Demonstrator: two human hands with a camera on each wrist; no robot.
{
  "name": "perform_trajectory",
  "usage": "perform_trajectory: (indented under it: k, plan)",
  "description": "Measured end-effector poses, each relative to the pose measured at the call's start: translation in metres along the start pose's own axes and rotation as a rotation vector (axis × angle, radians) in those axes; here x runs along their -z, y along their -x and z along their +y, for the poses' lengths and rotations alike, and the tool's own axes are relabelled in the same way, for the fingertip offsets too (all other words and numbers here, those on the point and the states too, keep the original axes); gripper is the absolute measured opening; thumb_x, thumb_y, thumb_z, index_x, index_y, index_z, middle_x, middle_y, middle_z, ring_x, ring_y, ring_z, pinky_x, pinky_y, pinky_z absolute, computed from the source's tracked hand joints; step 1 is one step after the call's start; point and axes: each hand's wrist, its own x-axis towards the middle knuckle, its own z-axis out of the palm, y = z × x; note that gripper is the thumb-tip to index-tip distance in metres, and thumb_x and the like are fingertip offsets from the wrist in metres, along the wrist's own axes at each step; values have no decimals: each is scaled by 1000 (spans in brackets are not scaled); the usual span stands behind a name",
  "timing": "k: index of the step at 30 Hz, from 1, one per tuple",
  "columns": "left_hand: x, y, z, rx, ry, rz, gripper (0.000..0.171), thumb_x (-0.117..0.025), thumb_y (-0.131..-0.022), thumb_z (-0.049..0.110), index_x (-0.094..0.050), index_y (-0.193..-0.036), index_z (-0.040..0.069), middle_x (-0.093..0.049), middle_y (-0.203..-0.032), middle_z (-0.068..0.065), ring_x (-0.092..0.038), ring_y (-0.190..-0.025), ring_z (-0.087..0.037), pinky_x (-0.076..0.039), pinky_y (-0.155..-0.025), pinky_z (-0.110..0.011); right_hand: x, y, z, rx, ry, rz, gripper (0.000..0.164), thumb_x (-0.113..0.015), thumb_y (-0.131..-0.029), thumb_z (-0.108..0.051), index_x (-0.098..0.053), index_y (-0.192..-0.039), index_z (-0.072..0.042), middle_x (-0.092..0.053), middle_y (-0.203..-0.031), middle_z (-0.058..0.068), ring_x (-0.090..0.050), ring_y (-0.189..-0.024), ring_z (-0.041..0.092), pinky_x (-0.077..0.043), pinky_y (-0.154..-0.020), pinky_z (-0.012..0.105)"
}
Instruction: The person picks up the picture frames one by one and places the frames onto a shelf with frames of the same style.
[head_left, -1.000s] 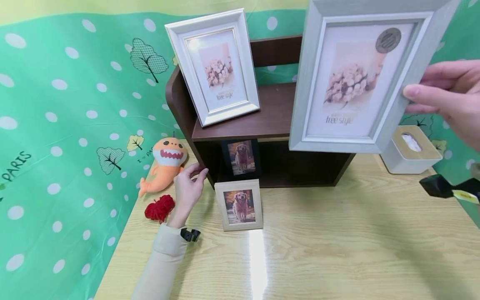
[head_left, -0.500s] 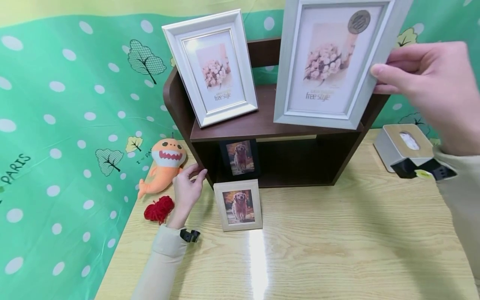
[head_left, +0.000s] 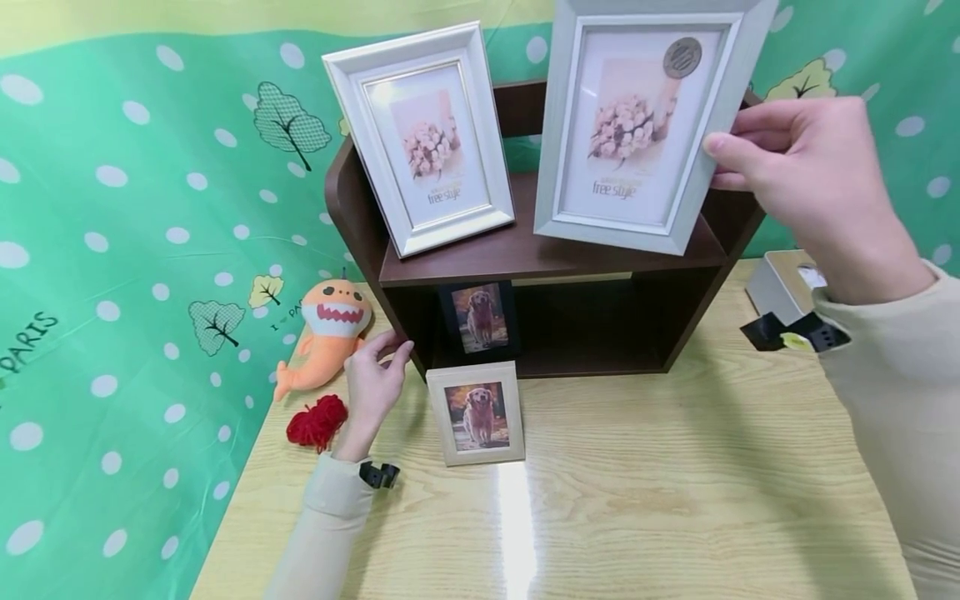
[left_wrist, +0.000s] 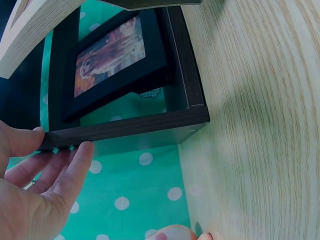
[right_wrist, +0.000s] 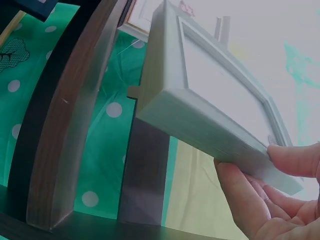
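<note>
My right hand (head_left: 813, 187) pinches a pale grey picture frame (head_left: 626, 137) by its right edge, thumb in front and fingers behind. The frame is over the right part of the top board of a dark brown shelf (head_left: 465, 265); I cannot tell whether it touches. With its thumb and fingers on either side, my left hand (left_wrist: 45, 175) grips the front edge of the shelf's left side panel (left_wrist: 135, 124). A white picture frame (head_left: 435, 146) stands on the top board's left. Below it, a black frame (head_left: 480, 319) with a dog photo sits inside the lower compartment.
A beige frame (head_left: 480, 454) with a dog photo stands on the wooden table (head_left: 637, 517) before the shelf. Left of the shelf are an orange shark plush (head_left: 330, 333) and red yarn (head_left: 318, 422). A tissue box (head_left: 780, 283) stands right, partly behind the right arm.
My right hand has carried the grey frame leftward and back over the shelf's top board. The left hand has stayed on the side panel.
</note>
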Motion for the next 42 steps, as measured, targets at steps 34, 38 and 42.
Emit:
perform_trajectory:
  k: [34, 38, 42]
  plan:
    - [0, 0, 2, -40, -30, 3, 12, -70, -87, 7, -71, -96, 0, -69, -91, -10, -68, -84, -23, -57, -67, -37, -34, -18, 4, -61, 548, 92, 50, -51, -95, -39, -57, -133, -6, -63, -121, 12, -56, -95, 21, -45, -63, 27]
    - [0, 0, 2, -43, -24, 6, 12, -70, -88, 7, -71, -96, -1, -69, -91, -11, -68, -83, -25, -57, -67, -39, -37, -21, 6, -76, 545, 87, 51, -50, -96, -41, -56, -133, -7, -62, -122, 11, -54, -100, 22, -45, -64, 27]
    - [0, 0, 2, -39, -20, 7, 14, -70, -87, 8, -71, -97, -2, -69, -91, -12, -68, -83, -25, -57, -67, -40, -39, -24, 8, -104, 534, 73, 52, -49, -96, -41, -54, -136, -7, -60, -126, 12, -53, -103, 23, -46, -66, 27]
